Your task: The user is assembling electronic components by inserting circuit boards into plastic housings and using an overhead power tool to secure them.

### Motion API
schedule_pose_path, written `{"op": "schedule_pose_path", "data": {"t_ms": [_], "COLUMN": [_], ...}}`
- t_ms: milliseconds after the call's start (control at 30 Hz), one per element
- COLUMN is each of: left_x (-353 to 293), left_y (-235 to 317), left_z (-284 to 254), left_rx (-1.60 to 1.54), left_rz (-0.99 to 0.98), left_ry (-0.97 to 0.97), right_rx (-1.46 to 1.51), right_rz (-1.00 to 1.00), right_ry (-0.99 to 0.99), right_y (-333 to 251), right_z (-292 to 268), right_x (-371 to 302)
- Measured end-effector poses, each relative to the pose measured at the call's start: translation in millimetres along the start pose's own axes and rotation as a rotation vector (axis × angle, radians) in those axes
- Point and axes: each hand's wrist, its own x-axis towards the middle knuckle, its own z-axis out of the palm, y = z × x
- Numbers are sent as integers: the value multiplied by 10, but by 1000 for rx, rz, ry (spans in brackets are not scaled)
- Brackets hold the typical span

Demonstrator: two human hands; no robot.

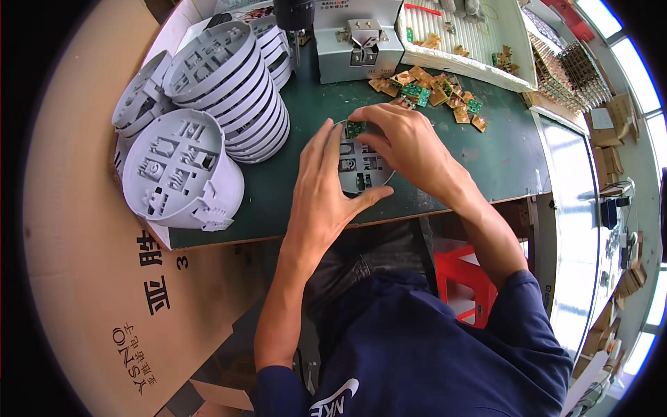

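A round grey plastic housing (356, 165) with molded compartments lies at the front of the green table. My left hand (321, 182) curves round its left and near rim, thumb along the near edge, holding it. At the far side of the housing, a small green circuit board (355, 129) is pinched between the thumb and forefinger of my right hand (411, 142). The board is at the upper compartments; whether it is seated there I cannot tell. The right side of the housing is partly hidden under my right hand.
Tall stacks of matching grey housings (258, 115) stand at the left. Loose copper-coloured and green boards (439, 89) are heaped beyond my right hand. A metal machine (358, 61) and a white foam tray (479, 71) stand at the back. A red stool (467, 281) is below the table.
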Motion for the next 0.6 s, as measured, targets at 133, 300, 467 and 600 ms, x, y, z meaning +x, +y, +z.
{"op": "schedule_pose_path", "data": {"t_ms": [133,300,467,600], "left_x": [12,21,36,32], "left_y": [-8,-12,2,5], "left_z": [27,15,3,20], "left_rx": [-31,-20,9,42], "left_rz": [-20,-33,-16,-15], "left_ry": [27,18,1,-5], "right_rx": [-57,-54,-26,-37], "right_rz": [-9,-51,-34,-35], "right_ry": [25,31,33,59], "right_y": [30,62,104,69], "right_z": [99,93,100,128], "right_x": [4,14,19,-25]}}
